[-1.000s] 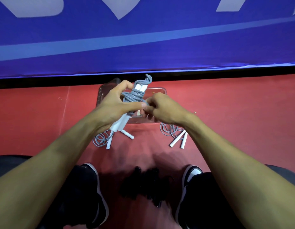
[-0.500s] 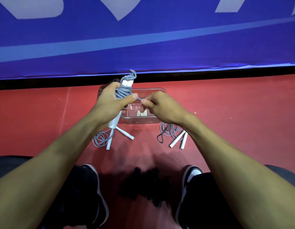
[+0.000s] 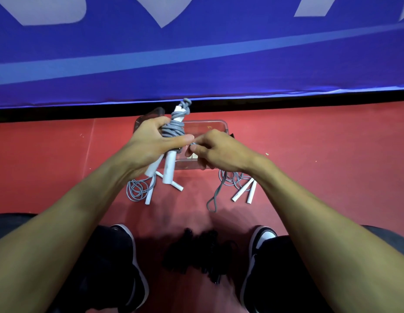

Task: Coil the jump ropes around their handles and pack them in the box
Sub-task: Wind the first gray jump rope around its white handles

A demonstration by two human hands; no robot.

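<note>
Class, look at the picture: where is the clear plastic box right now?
In the head view the clear plastic box sits on the red floor at centre, just beyond both hands, below the blue banner.

Clear glossy plastic box (image 3: 219,125), smooth white plastic handles (image 3: 169,168) w/ matt grey rubbery cord (image 3: 173,129), matt red floor (image 3: 309,143).

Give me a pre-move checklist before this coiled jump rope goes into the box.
1. Left hand grips the white handles together: ok.
2. Grey cord wound round the handles: ok.
3. Cord's loose end tucked: not ok, the right hand pinches it beside the coil.
4. Clear plastic box open behind the hands: ok.
5. Room left in the box: cannot tell, hands hide much of it.
6. Other ropes coiled: not ok, loose jump ropes lie on the red floor.
</note>
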